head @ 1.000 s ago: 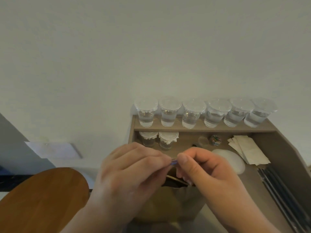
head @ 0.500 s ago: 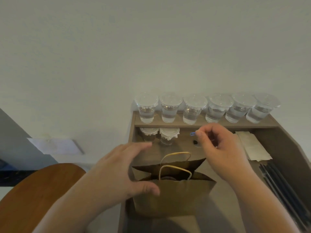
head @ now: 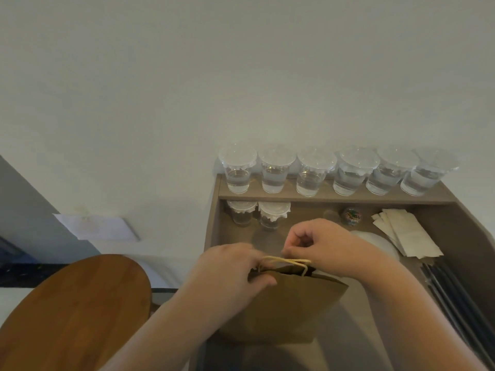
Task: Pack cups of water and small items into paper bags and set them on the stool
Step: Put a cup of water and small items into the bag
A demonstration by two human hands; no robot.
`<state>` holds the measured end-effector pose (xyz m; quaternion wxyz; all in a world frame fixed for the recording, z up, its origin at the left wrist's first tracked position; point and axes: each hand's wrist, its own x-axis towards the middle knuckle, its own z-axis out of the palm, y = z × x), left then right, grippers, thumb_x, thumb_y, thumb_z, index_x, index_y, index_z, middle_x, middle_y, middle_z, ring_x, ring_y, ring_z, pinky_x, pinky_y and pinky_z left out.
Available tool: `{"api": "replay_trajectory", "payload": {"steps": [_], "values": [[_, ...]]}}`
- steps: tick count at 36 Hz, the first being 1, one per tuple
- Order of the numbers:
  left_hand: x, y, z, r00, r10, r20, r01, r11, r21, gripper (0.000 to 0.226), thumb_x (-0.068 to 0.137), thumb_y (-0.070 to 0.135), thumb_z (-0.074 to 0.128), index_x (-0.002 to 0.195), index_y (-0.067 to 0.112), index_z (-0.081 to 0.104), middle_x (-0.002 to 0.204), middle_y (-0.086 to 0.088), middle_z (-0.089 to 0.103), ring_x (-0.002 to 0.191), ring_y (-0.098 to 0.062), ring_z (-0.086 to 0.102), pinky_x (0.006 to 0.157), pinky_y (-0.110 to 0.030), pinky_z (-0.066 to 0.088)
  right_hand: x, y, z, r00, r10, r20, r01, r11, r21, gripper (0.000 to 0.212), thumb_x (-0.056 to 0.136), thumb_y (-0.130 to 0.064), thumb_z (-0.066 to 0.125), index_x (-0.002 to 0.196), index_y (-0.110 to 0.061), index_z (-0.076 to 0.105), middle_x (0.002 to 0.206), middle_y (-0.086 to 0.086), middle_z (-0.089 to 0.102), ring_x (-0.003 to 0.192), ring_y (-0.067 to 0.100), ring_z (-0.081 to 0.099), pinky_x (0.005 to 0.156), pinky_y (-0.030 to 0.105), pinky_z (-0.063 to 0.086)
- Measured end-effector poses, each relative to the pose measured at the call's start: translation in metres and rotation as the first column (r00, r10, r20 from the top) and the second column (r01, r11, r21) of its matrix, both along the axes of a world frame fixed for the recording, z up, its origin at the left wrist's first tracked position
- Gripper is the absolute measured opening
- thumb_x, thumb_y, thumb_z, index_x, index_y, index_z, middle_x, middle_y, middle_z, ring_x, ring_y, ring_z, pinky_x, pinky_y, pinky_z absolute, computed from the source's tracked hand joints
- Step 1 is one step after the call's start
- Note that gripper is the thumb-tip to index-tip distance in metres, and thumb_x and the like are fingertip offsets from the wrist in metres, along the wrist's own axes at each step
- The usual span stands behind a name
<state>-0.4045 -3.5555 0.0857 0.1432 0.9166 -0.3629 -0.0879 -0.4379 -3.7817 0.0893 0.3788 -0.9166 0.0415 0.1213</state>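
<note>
A brown paper bag (head: 289, 303) stands on the desk surface with its top pressed together. My left hand (head: 230, 269) grips the bag's top edge at the left, by the pale twine handles (head: 288, 261). My right hand (head: 321, 242) is curled over the handles from the right and pinches them. Several lidded cups of water (head: 310, 175) line the upper shelf, and two more cups (head: 273, 214) stand below it. The round wooden stool (head: 75, 311) is at the lower left.
A small jar of coloured clips (head: 351, 216) sits at the back of the desk. Folded paper napkins (head: 407, 234) and a white plate (head: 380, 243) lie to the right. Dark straws (head: 455, 298) run along the right edge. A white wall rises behind.
My right hand came back from the rear of the desk to the bag's handles. My left hand closed on the bag's top, and the open mouth is now pressed shut.
</note>
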Motion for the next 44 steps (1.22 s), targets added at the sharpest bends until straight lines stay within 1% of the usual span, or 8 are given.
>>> {"api": "replay_trajectory", "payload": {"steps": [4,8,13,16,22,28,41,44], "values": [[0.0,-0.004,-0.003,1.0,0.002,0.022,-0.001,1.0,-0.021,0.032,0.097,0.067,0.052,0.086,0.038,0.057,0.089,0.015,0.058,0.088,-0.006,0.057,0.083,-0.029,0.052,-0.001,0.005,0.008,0.998,0.061,-0.03,-0.062,0.997,-0.035,0.013,0.092,-0.036,0.078,0.079,-0.031,0.077,0.077,-0.015,0.076,0.07,0.001,0.07,0.071,0.026,0.058],[0.002,-0.002,-0.014,0.999,-0.017,0.047,0.018,0.999,-0.028,0.042,0.098,0.069,0.045,0.103,0.035,0.07,0.092,0.016,0.062,0.089,-0.005,0.059,0.087,-0.032,0.053,-0.005,0.007,0.015,0.992,0.118,-0.043,-0.121,0.991,-0.061,0.014,0.092,-0.038,0.077,0.078,-0.034,0.076,0.077,-0.017,0.075,0.072,0.0,0.07,0.071,0.024,0.057],[0.003,-0.001,-0.015,0.999,-0.037,0.031,0.039,0.997,-0.065,0.043,0.099,0.068,0.04,0.113,0.041,0.071,0.094,0.019,0.066,0.092,-0.004,0.059,0.09,-0.027,0.051,-0.01,0.013,0.023,0.989,0.151,0.004,-0.15,0.984,-0.097,0.016,0.093,-0.04,0.077,0.077,-0.037,0.073,0.079,-0.019,0.074,0.074,0.0,0.069,0.073,0.025,0.058],[0.003,0.0,-0.013,0.999,-0.052,0.01,0.053,0.994,-0.092,0.057,0.093,0.069,0.027,0.113,0.042,0.072,0.092,0.018,0.067,0.091,-0.004,0.06,0.086,-0.029,0.053,-0.011,0.016,0.025,0.986,0.164,0.022,-0.159,0.977,-0.141,0.017,0.093,-0.041,0.077,0.077,-0.038,0.072,0.081,-0.023,0.073,0.078,-0.003,0.068,0.076,0.025,0.058],[0.004,0.0,-0.013,0.997,-0.064,0.038,0.067,0.993,-0.101,0.057,0.093,0.066,0.027,0.109,0.039,0.074,0.093,0.017,0.068,0.094,-0.004,0.059,0.087,-0.031,0.052,-0.013,0.022,0.028,0.98,0.183,0.072,-0.163,0.96,-0.229,0.014,0.095,-0.04,0.072,0.081,-0.037,0.073,0.084,-0.028,0.07,0.086,-0.004,0.066,0.078,0.024,0.057],[0.005,0.001,-0.016,0.999,-0.045,0.022,0.047,0.99,-0.132,0.033,0.099,0.062,0.049,0.112,0.045,0.074,0.094,0.021,0.068,0.094,-0.003,0.058,0.088,-0.023,0.052,-0.014,0.027,0.021,0.983,0.163,0.084,-0.132,0.948,-0.288,0.01,0.094,-0.041,0.069,0.088,-0.035,0.074,0.086,-0.023,0.072,0.088,-0.006,0.064,0.08,0.021,0.055],[0.01,0.004,-0.022,0.999,-0.048,0.001,0.048,0.991,-0.129,0.027,0.099,0.059,0.054,0.11,0.042,0.072,0.098,0.021,0.068,0.096,-0.004,0.056,0.09,-0.024,0.05,-0.018,0.038,0.02,0.984,0.175,0.031,-0.145,0.891,-0.43,0.014,0.095,-0.045,0.065,0.101,-0.035,0.073,0.094,-0.016,0.071,0.092,0.004,0.064,0.083,0.036,0.058],[0.011,0.007,-0.02,0.997,-0.076,-0.016,0.073,0.987,-0.144,0.02,0.097,0.053,0.059,0.107,0.041,0.07,0.095,0.021,0.067,0.096,-0.003,0.056,0.09,-0.023,0.05,-0.024,0.044,0.02,0.984,0.174,0.046,-0.13,0.864,-0.486,0.014,0.096,-0.044,0.06,0.104,-0.034,0.067,0.098,-0.015,0.068,0.096,0.008,0.062,0.083,0.034,0.056]]}}
